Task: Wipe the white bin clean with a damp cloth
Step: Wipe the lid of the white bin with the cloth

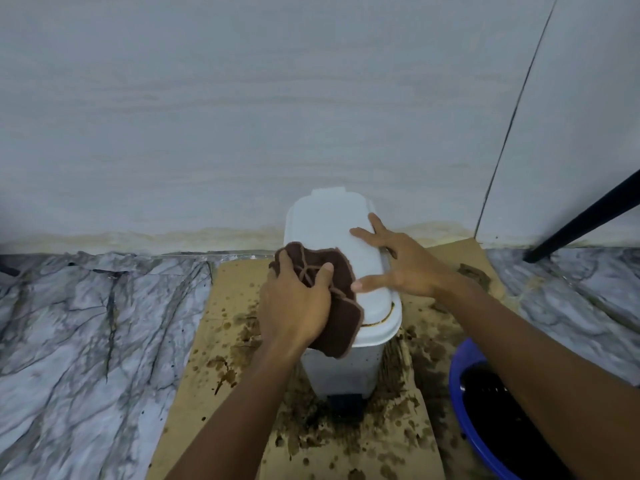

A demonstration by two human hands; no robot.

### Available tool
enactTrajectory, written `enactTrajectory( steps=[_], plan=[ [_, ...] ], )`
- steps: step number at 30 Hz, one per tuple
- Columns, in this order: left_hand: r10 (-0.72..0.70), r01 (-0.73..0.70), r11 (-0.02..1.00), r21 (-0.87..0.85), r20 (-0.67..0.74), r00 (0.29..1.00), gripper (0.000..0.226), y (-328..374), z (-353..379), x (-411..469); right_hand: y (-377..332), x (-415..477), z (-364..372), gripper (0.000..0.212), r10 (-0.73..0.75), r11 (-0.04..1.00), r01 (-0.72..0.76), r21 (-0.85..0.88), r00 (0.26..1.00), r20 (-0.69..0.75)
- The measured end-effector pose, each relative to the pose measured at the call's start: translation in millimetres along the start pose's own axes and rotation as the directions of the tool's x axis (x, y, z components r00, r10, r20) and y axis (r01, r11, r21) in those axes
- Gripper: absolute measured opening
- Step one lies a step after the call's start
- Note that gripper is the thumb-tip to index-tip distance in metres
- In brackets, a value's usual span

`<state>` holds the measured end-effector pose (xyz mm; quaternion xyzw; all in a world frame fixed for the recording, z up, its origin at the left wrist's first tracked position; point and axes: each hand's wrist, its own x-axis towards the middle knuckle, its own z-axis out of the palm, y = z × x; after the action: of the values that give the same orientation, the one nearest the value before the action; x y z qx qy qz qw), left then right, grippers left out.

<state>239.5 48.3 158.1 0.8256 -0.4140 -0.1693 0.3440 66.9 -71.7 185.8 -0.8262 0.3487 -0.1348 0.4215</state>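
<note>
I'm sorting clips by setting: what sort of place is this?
Probably an indoor home corner, at floor level: marble-patterned floor covering, a pale wall, and a white pedal bin on stained cardboard.

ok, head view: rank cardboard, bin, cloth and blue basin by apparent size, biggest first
1. cardboard
2. bin
3. cloth
Unranked: basin. It is cut off by the frame, partly behind an arm and nearer the camera. It looks bigger than the cloth; against the bin, unsure.
</note>
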Motion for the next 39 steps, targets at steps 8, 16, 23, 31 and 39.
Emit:
enactTrajectory(
  steps=[8,16,23,31,39],
  plan=[
    [0.673,-0.723,0.657,0.216,0.265,0.691,0.080,-36,-23,-17,30,-50,12,0.140,-0.200,0.907,0.214,-0.362,0.977,0.075],
    [0.683,-0.729,0.529,0.435,0.291,0.669,0.079,6,4,-30,28,-57,23,0.132,-0.231,0.969,0.223,-0.106,0.970,-0.077],
    [0.682,-0.739,0.626,0.249,0.284,0.674,0.070,-40,-37,-15,26,-58,18,0.125,-0.183,0.977,0.174,-0.120,0.981,-0.066],
    [0.682,-0.734,0.545,0.405,0.295,0.669,0.082,12,4,-28,35,-58,21,0.127,-0.190,0.982,0.190,-0.009,0.978,-0.087],
    [0.698,-0.760,0.569,0.316,0.303,0.649,0.068,-27,-29,-23,33,-58,21,0.125,-0.159,0.987,0.157,-0.037,0.985,-0.069]
  ],
)
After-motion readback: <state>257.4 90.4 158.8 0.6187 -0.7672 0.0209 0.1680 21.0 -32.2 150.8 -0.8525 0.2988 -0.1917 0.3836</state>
